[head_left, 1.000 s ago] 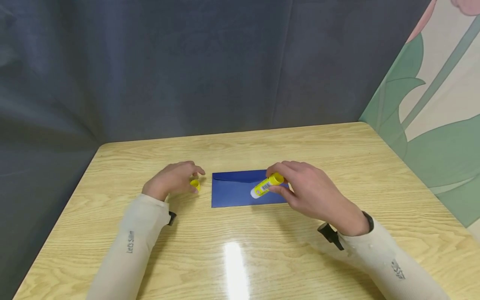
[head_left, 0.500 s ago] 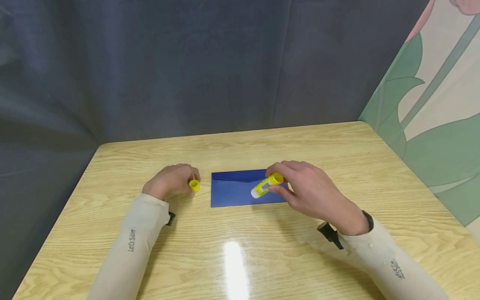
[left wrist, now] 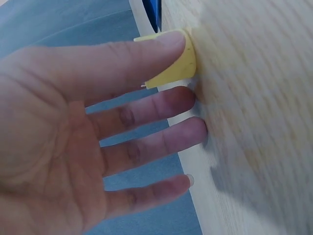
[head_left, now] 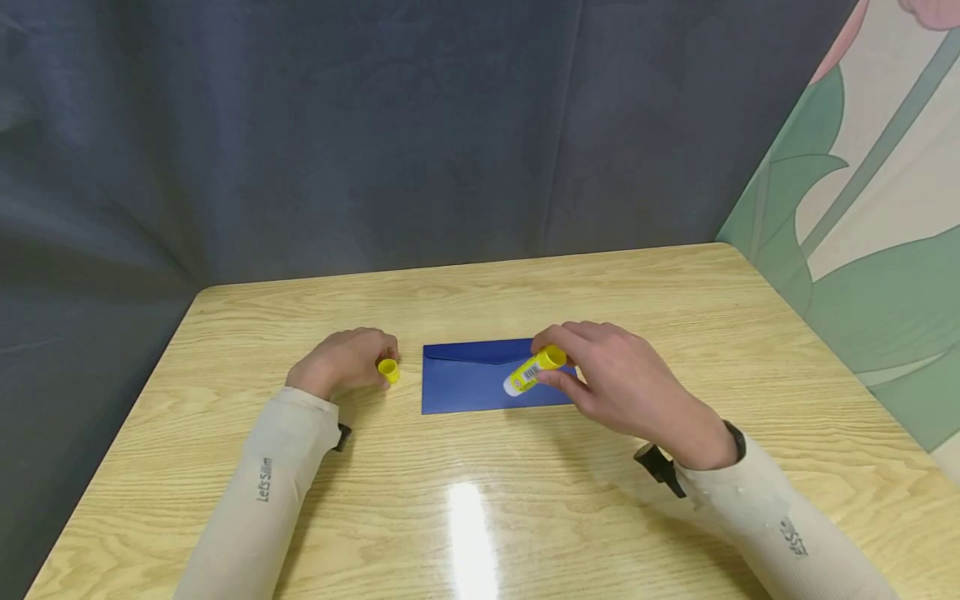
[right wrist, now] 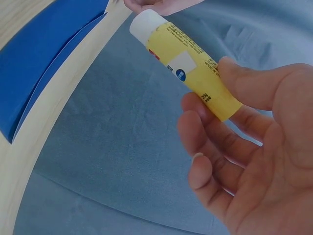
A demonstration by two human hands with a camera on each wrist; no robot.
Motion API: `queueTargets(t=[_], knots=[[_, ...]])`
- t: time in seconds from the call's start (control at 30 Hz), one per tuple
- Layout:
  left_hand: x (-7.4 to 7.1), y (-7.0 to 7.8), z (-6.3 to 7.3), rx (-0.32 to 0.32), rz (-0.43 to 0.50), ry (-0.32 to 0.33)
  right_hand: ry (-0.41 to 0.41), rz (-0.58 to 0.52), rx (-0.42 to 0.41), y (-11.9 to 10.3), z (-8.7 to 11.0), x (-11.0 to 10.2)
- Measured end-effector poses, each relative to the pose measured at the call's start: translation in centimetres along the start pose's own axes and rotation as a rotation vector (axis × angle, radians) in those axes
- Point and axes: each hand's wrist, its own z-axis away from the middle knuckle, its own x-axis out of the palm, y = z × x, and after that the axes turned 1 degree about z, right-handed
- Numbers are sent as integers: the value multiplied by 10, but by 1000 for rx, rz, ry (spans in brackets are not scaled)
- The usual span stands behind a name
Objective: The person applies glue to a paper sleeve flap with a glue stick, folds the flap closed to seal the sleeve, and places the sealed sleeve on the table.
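My right hand [head_left: 615,375] grips a yellow glue stick [head_left: 534,371] between thumb and fingers, tilted over the blue envelope [head_left: 465,387]. Its white end points down and left; the right wrist view shows the printed yellow barrel [right wrist: 188,68] with the white end [right wrist: 146,27] uncapped. Left of the envelope, my left hand [head_left: 345,360] pinches a small yellow cap [head_left: 388,371], its hollow end facing up. In the left wrist view the thumb covers part of the cap [left wrist: 176,71], which is right at the tabletop, while the other fingertips reach down to the wood.
The wooden table [head_left: 375,517] carries the envelope, whose flap lies along its far side. A dark curtain [head_left: 390,142] hangs behind the far edge and on the left. A wall with painted leaves [head_left: 892,275] stands at the right.
My left fingers have curled in and closed on the yellow cap, which shifted slightly left and now stands more upright. The right hand and glue stick have stayed nearly still.
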Motion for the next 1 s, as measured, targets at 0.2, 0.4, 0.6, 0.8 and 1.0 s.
queueTargets(t=[0.2, 0.4, 0.6, 0.8, 1.0], knots=[[-1, -1, 1, -2, 34, 16, 2, 5, -3, 1, 0, 0], [-2, -1, -1, 51, 70, 28, 8, 6, -5, 1, 1, 0], [0, 3, -2, 129, 126, 16, 19, 9, -9, 1, 1, -1], [-1, 14, -3, 255, 204, -6, 29, 7, -12, 2, 1, -3], [-1, 28, 0, 296, 225, -25, 24, 8, -2, 2, 1, -5]])
